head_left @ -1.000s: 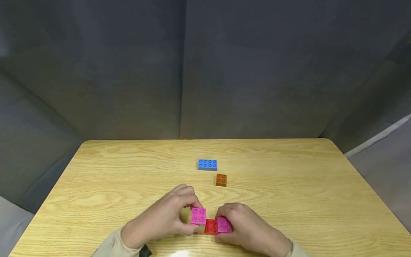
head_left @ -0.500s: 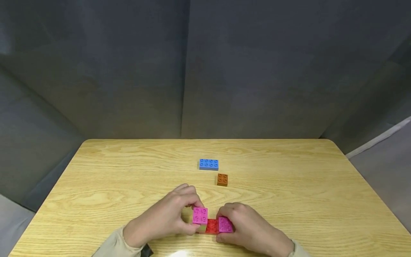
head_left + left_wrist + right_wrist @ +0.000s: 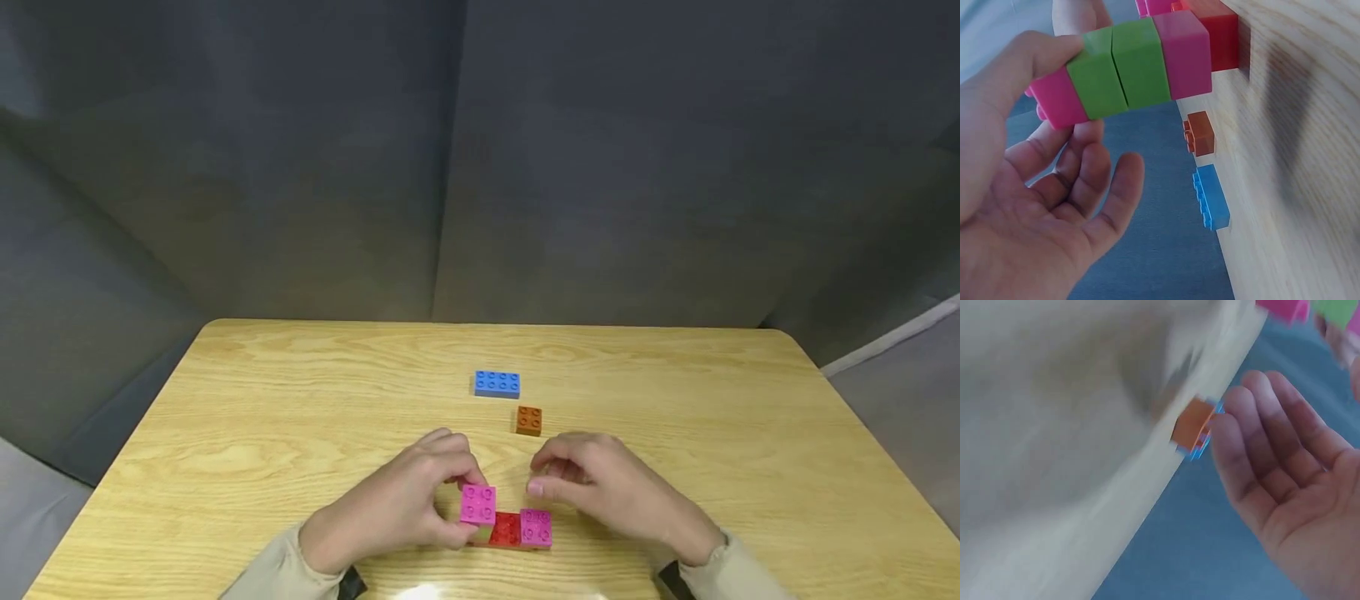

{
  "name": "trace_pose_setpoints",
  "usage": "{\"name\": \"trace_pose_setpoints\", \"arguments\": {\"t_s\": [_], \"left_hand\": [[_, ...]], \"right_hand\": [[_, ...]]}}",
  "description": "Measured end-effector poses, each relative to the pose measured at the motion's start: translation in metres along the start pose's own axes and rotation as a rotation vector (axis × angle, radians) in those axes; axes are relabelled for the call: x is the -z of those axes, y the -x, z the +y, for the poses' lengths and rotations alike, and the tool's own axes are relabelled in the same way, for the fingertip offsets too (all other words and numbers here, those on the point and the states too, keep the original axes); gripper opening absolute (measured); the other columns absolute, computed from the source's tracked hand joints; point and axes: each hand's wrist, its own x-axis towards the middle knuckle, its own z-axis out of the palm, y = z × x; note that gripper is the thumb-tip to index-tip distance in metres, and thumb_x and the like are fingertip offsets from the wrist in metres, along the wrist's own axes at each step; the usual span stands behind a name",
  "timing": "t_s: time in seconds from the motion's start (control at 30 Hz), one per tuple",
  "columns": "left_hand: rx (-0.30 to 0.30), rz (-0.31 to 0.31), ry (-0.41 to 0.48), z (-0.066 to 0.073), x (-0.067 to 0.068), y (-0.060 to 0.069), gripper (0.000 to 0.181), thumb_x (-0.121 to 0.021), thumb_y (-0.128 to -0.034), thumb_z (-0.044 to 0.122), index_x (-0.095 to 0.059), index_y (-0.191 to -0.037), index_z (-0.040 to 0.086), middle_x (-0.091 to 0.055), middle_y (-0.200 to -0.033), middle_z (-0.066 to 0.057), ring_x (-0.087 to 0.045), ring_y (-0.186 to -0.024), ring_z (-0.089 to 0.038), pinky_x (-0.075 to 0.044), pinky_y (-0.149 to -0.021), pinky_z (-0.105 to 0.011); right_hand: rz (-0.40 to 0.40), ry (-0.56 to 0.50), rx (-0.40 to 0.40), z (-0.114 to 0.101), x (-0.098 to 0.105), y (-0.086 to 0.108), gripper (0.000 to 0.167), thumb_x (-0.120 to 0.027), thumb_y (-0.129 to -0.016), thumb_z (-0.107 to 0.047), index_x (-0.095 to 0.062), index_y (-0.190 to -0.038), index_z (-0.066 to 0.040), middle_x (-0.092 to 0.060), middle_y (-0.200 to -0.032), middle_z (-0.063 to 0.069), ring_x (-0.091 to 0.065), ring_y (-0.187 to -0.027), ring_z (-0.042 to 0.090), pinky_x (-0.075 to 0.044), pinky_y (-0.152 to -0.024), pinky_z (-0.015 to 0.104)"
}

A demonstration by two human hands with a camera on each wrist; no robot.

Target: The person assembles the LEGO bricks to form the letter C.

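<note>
From my seat, the head camera gives me a light wood-grain worktop [image 3: 697, 417] with rounded far corners, and beyond it dark grey, cloth-like sheeting [image 3: 300, 183] with a vertical seam [image 3: 447, 167] near the middle. On the right I see a pale strip [image 3: 892, 335] slanting above a lighter grey panel [image 3: 915, 417], and at lower left another lighter patch [image 3: 33, 508]. White glare [image 3: 417, 592] marks the worktop at my bottom edge; both wrist views render the sheeting bluish.
</note>
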Motion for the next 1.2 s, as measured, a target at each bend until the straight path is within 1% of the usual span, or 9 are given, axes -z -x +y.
{"name": "trace_pose_setpoints", "arguments": {"t_s": [0.13, 0.27, 0.4, 0.47, 0.57, 0.7, 0.87, 1.0, 1.2], "left_hand": [[0.004, 0.001, -0.011, -0.002, -0.001, -0.002, 0.029, -0.096, -0.0822, 0.017, -0.074, -0.101, 0.018, -0.055, -0.098, 0.019, -0.054, -0.095, -0.010, -0.051, -0.090, -0.028], [-0.012, 0.017, -0.023, -0.005, -0.002, -0.002, 0.030, -0.097, -0.0808, 0.020, -0.074, -0.100, 0.018, -0.054, -0.097, 0.019, -0.053, -0.093, -0.007, -0.051, -0.088, -0.026], [-0.009, 0.016, -0.021, -0.008, -0.003, -0.002, 0.030, -0.097, -0.0819, 0.023, -0.074, -0.101, 0.018, -0.054, -0.097, 0.019, -0.052, -0.093, -0.007, -0.049, -0.080, -0.023], [-0.005, 0.016, -0.021, -0.008, -0.003, -0.001, 0.030, -0.097, -0.0826, 0.025, -0.074, -0.101, 0.018, -0.054, -0.097, 0.019, -0.052, -0.093, -0.007, -0.049, -0.080, -0.023], [0.001, 0.012, -0.015, -0.010, -0.003, 0.000, 0.031, -0.098, -0.0827, 0.026, -0.075, -0.102, 0.018, -0.054, -0.098, 0.019, -0.052, -0.094, -0.006, -0.049, -0.081, -0.022], [0.014, -0.005, 0.014, -0.011, -0.004, 0.001, 0.030, -0.097, -0.0832, 0.023, -0.075, -0.103, 0.018, -0.054, -0.098, 0.020, -0.052, -0.094, -0.006, -0.049, -0.081, -0.022], [0.005, -0.009, 0.016, -0.010, -0.003, 0.000, 0.029, -0.097, -0.0837, 0.023, -0.075, -0.102, 0.018, -0.054, -0.098, 0.019, -0.050, -0.094, -0.005, -0.048, -0.081, -0.021], [-0.002, -0.004, 0.007, -0.010, -0.002, 0.000, 0.029, -0.096, -0.0844, 0.024, -0.074, -0.102, 0.019, -0.053, -0.097, 0.019, -0.050, -0.093, -0.005, -0.048, -0.080, -0.021], [-0.012, 0.002, -0.006, -0.010, 0.001, -0.001, 0.028, -0.096, -0.0848, 0.026, -0.075, -0.102, 0.019, -0.054, -0.098, 0.019, -0.050, -0.094, -0.004, -0.048, -0.081, -0.021]], "right_hand": [[0.084, -0.002, -0.047, 0.009, 0.013, -0.019, 0.022, -0.074, -0.106, -0.036, -0.079, -0.109, -0.015, -0.068, -0.090, -0.012, -0.063, -0.081, 0.008, -0.056, -0.073, 0.029], [0.185, 0.018, -0.020, 0.021, 0.015, -0.043, 0.019, -0.075, -0.106, -0.029, -0.079, -0.112, -0.011, -0.071, -0.096, -0.009, -0.066, -0.086, 0.010, -0.059, -0.078, 0.031], [0.266, 0.122, 0.013, 0.032, 0.012, -0.070, 0.022, -0.079, -0.103, -0.024, -0.078, -0.118, -0.007, -0.073, -0.107, -0.001, -0.068, -0.098, 0.018, -0.059, -0.086, 0.041], [0.263, 0.201, 0.002, 0.037, 0.010, -0.083, 0.028, -0.081, -0.101, -0.024, -0.076, -0.122, -0.005, -0.072, -0.114, 0.005, -0.068, -0.106, 0.025, -0.058, -0.092, 0.047], [0.195, 0.312, -0.026, 0.043, 0.008, -0.101, 0.042, -0.084, -0.099, -0.028, -0.072, -0.131, -0.003, -0.070, -0.123, 0.013, -0.065, -0.116, 0.035, -0.055, -0.101, 0.054], [0.101, 0.414, -0.048, 0.048, 0.003, -0.119, 0.054, -0.086, -0.097, -0.031, -0.068, -0.139, -0.001, -0.067, -0.133, 0.017, -0.063, -0.124, 0.039, -0.052, -0.107, 0.055], [0.026, 0.471, -0.076, 0.047, -0.005, -0.133, 0.059, -0.087, -0.096, -0.037, -0.068, -0.142, -0.005, -0.067, -0.139, 0.017, -0.064, -0.126, 0.037, -0.052, -0.107, 0.054], [0.030, 0.500, -0.052, 0.045, -0.009, -0.139, 0.052, -0.087, -0.096, -0.034, -0.072, -0.138, -0.008, -0.069, -0.134, 0.015, -0.066, -0.120, 0.034, -0.055, -0.103, 0.052], [0.100, 0.524, -0.004, 0.038, -0.007, -0.142, 0.046, -0.088, -0.096, -0.030, -0.074, -0.131, -0.004, -0.073, -0.125, 0.015, -0.069, -0.110, 0.032, -0.058, -0.096, 0.050]]}}
